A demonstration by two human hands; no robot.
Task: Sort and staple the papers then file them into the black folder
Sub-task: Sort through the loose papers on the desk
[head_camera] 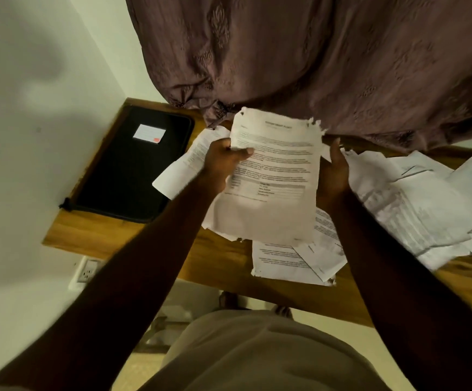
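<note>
One black folder [127, 165] lies left of one raised sheet [279, 165], which the left grip [223, 162] pinches. The right grip [337, 167] is at the sheet's right edge, hold unclear. Bare worktop [215, 263] lies lower left of the sheet.

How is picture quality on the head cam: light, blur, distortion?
Head view: dim, warm light; soft shadow on the wall; wide angle skews the table; forearms blurred; print on the sheet in the left hand too soft to read; no glare.
</note>
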